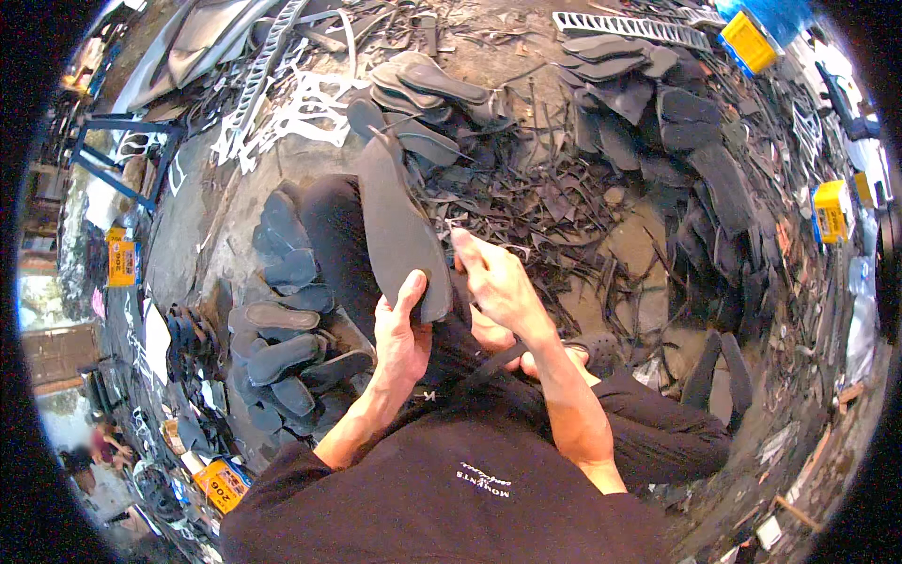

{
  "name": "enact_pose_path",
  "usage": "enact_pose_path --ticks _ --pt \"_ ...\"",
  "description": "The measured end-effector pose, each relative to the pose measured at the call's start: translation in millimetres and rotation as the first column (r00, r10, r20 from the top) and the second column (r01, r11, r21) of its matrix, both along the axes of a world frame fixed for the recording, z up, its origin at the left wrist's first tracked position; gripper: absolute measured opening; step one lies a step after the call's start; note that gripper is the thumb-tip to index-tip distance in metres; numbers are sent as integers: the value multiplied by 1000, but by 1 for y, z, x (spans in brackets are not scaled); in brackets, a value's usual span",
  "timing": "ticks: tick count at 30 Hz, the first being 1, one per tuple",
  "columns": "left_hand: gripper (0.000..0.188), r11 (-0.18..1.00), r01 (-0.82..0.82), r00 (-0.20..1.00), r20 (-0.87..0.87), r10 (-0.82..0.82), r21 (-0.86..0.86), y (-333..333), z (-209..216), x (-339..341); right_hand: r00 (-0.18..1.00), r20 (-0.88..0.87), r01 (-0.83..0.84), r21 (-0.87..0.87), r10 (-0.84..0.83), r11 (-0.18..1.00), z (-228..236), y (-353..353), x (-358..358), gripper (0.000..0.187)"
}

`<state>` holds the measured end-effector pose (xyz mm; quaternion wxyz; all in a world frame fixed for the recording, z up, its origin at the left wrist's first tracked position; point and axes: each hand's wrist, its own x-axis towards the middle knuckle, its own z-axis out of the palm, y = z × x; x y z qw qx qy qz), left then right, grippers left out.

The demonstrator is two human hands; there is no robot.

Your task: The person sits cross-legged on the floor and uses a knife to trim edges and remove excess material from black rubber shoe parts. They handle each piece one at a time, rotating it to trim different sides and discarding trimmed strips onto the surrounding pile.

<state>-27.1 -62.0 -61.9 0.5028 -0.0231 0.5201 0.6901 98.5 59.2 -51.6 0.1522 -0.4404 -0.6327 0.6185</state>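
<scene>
From my remote seat I read leftmost a yellow box (123, 264) on the cluttered ground, then a heap of loose soles (285, 355), overlapping beside the bent left leg, probably to stay within easy reach. Next is my left hand (402, 340); its grip pinches the near end of a dark grey sole (398, 221), thumb flat on the upper face, fingers underneath, likely to steady that end while the rest lies over the leg. The sole slants up and away in front of my body. Just to its right, my right hand (498, 289) is curled close to the edge; I cannot tell whether its grip pinches anything. Beyond lie dark scraps (545, 211), and farther right stacked soles (707, 183), perhaps piled to keep them apart from the scraps.
</scene>
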Motion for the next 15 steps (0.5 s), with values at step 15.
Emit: enact_pose_path --ticks 15 --pt "36 984 120 982 130 -137 135 -17 33 -4 985 -33 168 428 -171 888 -60 13 -46 53"
